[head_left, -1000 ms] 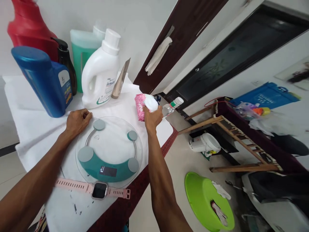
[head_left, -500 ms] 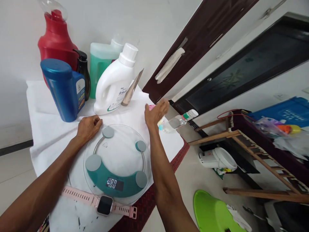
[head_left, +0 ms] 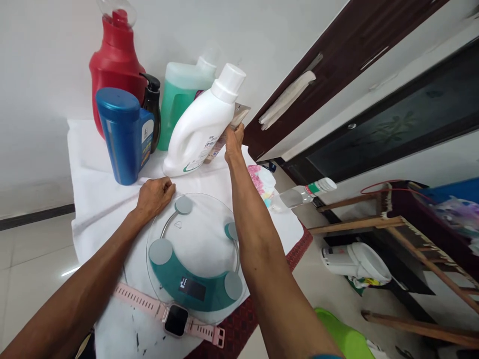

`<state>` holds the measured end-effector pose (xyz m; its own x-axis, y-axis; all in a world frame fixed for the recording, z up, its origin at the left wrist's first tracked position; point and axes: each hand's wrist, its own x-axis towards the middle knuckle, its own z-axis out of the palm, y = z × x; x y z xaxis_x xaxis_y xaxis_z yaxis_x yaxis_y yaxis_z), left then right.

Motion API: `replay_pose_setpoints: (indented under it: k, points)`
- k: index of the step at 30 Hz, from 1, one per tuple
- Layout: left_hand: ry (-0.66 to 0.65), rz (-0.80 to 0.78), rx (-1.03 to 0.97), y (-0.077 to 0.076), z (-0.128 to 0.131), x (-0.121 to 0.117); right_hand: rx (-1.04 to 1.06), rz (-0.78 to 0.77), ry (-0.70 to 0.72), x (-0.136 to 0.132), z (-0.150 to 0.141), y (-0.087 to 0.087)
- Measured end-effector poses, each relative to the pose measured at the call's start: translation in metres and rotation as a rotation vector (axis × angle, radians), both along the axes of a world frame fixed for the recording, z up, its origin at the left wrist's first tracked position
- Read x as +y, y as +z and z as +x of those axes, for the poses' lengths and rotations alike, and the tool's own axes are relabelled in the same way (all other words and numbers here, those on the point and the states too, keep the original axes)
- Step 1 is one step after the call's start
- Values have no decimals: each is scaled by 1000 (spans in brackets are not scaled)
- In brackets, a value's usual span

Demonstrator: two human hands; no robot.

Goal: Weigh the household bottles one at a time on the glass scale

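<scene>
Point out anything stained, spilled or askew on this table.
Dark marks streak the white cloth near the pink watch, odd against its otherwise plain surface. I see no spill.

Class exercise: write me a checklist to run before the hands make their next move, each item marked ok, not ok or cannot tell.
1. Right hand on the tan tube: ok, at its upper part.
2. Tube clear of the white cloth: cannot tell, its lower end is partly hidden.
3. White bottle capped: ok.
4. Left hand resting on the cloth: ok, beside the scale.
5. Scale display fully readable: not ok, only partial characters show.
</scene>
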<state>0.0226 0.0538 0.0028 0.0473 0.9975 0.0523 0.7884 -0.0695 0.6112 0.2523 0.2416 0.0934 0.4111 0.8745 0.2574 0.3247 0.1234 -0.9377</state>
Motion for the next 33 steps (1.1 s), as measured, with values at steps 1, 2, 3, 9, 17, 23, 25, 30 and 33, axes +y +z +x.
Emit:
replay_pose_setpoints:
  k: [1, 2, 3, 9, 17, 23, 25, 30, 33]
  points:
    - [2, -3, 5, 0, 0, 0, -1, -1, -15, 0, 1, -2]
    - [2, -3, 9, 1, 0, 0, -4, 4, -13, -1, 3, -4]
    - [0, -3, 12, 1, 0, 0, -6, 14, -1, -3, 5, -6]
    - [-15, 17, 4, 2, 0, 0, -58, 183, -17, -33, 33, -12]
    - [-15, 17, -18, 2, 0, 0, -66, 379, 89, -175, 58, 32]
    - [-5, 26, -48, 1, -2, 3, -87, 277, 171, -285, 29, 33]
    - [-2, 25, -50, 0, -2, 4, -101, 256, 155, -304, 19, 25]
    - [-4, 1, -80, 2, -2, 4, -106, 278, 153, -326, 11, 12]
    - [-4, -1, -94, 2, -2, 4, -105, 259, 171, -330, 20, 9]
